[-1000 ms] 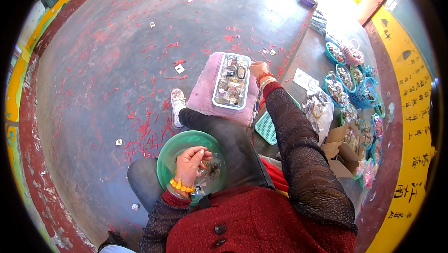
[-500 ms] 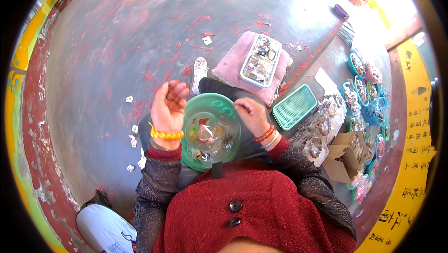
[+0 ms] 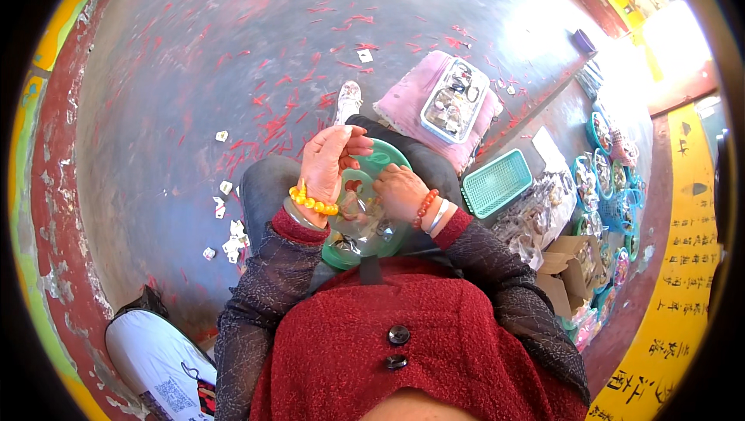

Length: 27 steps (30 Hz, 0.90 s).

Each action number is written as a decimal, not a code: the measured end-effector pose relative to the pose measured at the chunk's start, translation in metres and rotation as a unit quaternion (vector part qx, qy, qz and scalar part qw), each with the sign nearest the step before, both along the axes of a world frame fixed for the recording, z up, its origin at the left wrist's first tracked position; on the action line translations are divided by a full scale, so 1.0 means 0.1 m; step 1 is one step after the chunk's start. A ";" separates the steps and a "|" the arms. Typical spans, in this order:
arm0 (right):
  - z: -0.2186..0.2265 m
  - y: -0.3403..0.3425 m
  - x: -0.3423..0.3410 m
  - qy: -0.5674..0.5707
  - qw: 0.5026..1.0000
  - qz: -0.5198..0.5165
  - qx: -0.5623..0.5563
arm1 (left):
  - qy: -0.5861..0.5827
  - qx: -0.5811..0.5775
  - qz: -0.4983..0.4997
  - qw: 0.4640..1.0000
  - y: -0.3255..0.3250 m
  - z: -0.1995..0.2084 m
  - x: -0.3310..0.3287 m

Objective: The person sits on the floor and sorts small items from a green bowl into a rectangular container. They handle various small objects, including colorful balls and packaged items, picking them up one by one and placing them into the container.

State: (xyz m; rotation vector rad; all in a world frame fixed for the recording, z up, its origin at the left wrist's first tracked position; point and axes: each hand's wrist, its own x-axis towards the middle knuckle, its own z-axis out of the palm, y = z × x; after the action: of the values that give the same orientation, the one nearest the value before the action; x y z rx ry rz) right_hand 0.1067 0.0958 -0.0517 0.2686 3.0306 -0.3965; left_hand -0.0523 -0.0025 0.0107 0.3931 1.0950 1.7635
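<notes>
A green plastic basin (image 3: 341,256) rests on my lap, holding small items in clear plastic bags (image 3: 363,219), some red, pinkish and dark. Above its left side, my left hand (image 3: 330,161) is raised with the thumb against the index finger and the other fingers loosely curled. My right hand (image 3: 400,194) hangs over the basin's right side, its fingers bent into a pinch. Whatever either hand holds is too small or hidden to make out. The two hands are close together but apart. A yellow bead bracelet (image 3: 313,200) circles my left wrist, a red one (image 3: 426,208) my right.
A clear box of small items (image 3: 456,101) sits on a pink cushion (image 3: 407,99) ahead. To the right are an aqua basket (image 3: 497,183), plastic-bagged goods (image 3: 537,215), a cardboard box (image 3: 565,270) and several filled baskets. Red scraps and white cards (image 3: 235,242) litter the floor.
My left hand has come lower and to the right, nearer my right hand, its thumb closing on its fingers. My right hand has shifted slightly left over the basin. The view has moved a little.
</notes>
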 end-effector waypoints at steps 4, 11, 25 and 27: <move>-0.07 0.10 0.10 0.037 0.998 0.000 -0.043 | 0.012 -0.012 -0.011 1.000 -0.01 0.02 0.02; 0.25 0.30 0.44 0.064 0.884 -0.183 -0.425 | 0.045 -0.072 -0.070 0.994 -0.01 0.02 0.09; 0.53 0.31 0.58 0.220 0.765 -0.190 -0.575 | 0.186 -0.143 -0.355 0.905 0.01 0.08 0.30; 0.52 0.28 0.55 0.277 0.690 -0.193 -0.640 | 0.154 -0.159 -0.331 0.917 0.01 0.10 0.32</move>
State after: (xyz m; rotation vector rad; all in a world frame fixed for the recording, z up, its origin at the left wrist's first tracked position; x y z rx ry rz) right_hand 0.1612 0.1235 0.0008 0.7012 2.1715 -2.7574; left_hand -0.0205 -0.0020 0.0202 0.7545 1.2543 0.9265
